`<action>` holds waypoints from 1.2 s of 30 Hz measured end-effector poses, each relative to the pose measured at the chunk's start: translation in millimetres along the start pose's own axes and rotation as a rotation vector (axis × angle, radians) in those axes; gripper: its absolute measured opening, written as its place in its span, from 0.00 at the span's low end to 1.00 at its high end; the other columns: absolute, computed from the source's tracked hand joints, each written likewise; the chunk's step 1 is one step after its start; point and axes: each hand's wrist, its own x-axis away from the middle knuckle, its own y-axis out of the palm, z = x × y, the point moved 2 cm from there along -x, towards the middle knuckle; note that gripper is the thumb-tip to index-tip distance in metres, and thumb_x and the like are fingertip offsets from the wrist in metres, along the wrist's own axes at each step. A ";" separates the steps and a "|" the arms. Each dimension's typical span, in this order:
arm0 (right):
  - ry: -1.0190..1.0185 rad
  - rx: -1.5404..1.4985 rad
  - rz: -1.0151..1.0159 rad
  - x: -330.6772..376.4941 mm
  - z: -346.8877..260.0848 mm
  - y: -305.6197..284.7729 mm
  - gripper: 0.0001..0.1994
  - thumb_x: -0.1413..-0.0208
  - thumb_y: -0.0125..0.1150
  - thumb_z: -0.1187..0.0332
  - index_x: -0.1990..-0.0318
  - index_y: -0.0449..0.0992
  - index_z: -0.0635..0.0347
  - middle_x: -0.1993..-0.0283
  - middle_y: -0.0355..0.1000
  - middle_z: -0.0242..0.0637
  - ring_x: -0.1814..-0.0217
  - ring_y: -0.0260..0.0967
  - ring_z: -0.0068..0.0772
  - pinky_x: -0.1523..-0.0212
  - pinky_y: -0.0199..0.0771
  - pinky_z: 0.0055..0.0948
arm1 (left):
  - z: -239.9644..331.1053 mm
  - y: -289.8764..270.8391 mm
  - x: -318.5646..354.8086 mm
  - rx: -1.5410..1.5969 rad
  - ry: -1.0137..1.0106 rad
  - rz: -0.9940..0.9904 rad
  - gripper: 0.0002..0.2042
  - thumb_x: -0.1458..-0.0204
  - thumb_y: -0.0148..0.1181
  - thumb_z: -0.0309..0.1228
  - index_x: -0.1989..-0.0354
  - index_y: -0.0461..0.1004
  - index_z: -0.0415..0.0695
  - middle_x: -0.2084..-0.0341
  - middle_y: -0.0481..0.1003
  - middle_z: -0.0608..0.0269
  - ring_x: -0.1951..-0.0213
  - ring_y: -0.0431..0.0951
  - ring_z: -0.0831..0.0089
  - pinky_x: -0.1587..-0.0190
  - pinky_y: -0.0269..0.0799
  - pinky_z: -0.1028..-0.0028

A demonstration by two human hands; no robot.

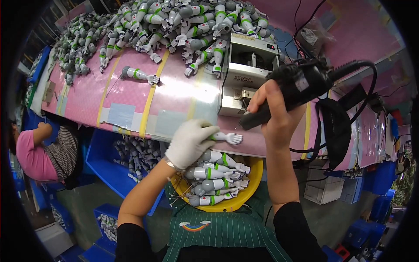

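- The left hand (190,142), in a white glove, has its grip pinched around one toy arm (224,138), grey and white with a green band. The part lies at the near edge of the pink table (131,94), its small white hand pointing to 3 o'clock.
- The right hand (273,111), bare, has its grip wrapped tight around a black electric screwdriver (292,87). Its tip points down toward 7 o'clock and hovers just beside the toy arm, at about 1 o'clock from it.
- Good practice here, as I judge it: keep the toy arm flat and steady against the table edge, so the tip meets the screw hole squarely, not at a slant.
- The gloved fingers (205,131) belong well back from the tip; they sit close to it now.
- The black cable (369,87) loops off toward 3 o'clock; slack there keeps it from tugging the tool off line.
- A yellow bowl (253,183) on the lap, at 6 o'clock from the held part, carries more toy arms of the same kind.
- A grey screw feeder box (244,74) stands at 12 o'clock from the held part, and a large heap of toy arms (166,26) fills the far side of the table.
- Another person in a pink top (30,159) sits at 9 o'clock, beside blue bins (104,168).
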 end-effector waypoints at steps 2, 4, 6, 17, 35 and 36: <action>0.011 -0.003 -0.002 9.6 5.6 -1.1 0.06 0.39 0.56 0.73 0.65 0.69 0.67 0.80 0.67 0.38 0.82 0.66 0.29 0.78 0.70 0.28 | 6.0 12.0 -1.2 -0.024 -0.064 0.003 0.17 0.59 0.70 0.30 0.59 0.76 0.44 0.68 0.75 0.56 0.63 0.75 0.54 0.59 0.70 0.59; 0.024 -0.007 -0.006 16.7 8.2 -1.4 0.08 0.39 0.56 0.72 0.68 0.68 0.67 0.80 0.67 0.39 0.81 0.67 0.29 0.77 0.71 0.28 | 4.5 19.9 -1.7 -0.051 -0.074 0.056 0.20 0.60 0.71 0.30 0.56 0.74 0.45 0.73 0.71 0.57 0.65 0.72 0.54 0.61 0.69 0.58; 0.024 -0.004 -0.010 20.7 11.2 -0.6 0.09 0.38 0.56 0.71 0.69 0.68 0.67 0.80 0.68 0.39 0.81 0.67 0.29 0.77 0.71 0.29 | 5.2 20.6 -2.6 -0.044 -0.084 0.052 0.19 0.60 0.71 0.30 0.57 0.75 0.44 0.73 0.71 0.57 0.65 0.72 0.54 0.61 0.69 0.58; -0.067 0.124 -0.045 32.9 43.7 1.0 0.10 0.42 0.57 0.79 0.57 0.63 0.65 0.79 0.66 0.36 0.82 0.67 0.29 0.77 0.70 0.28 | 6.0 21.9 -6.5 -0.067 -0.148 0.023 0.17 0.58 0.69 0.32 0.58 0.75 0.44 0.73 0.71 0.56 0.65 0.73 0.54 0.61 0.69 0.59; -0.254 0.256 -0.190 41.4 54.8 -3.8 0.15 0.41 0.59 0.73 0.52 0.60 0.64 0.79 0.64 0.36 0.83 0.62 0.28 0.79 0.68 0.30 | 5.5 22.7 -9.9 -0.073 -0.144 0.023 0.14 0.57 0.69 0.33 0.62 0.76 0.43 0.73 0.72 0.55 0.65 0.73 0.54 0.61 0.70 0.59; -0.190 0.168 -0.086 45.6 55.9 2.3 0.13 0.42 0.57 0.76 0.53 0.60 0.64 0.79 0.63 0.35 0.83 0.62 0.27 0.78 0.69 0.30 | 4.8 23.1 -9.6 -0.079 -0.136 0.029 0.14 0.57 0.69 0.33 0.62 0.76 0.43 0.73 0.71 0.55 0.64 0.73 0.54 0.61 0.70 0.59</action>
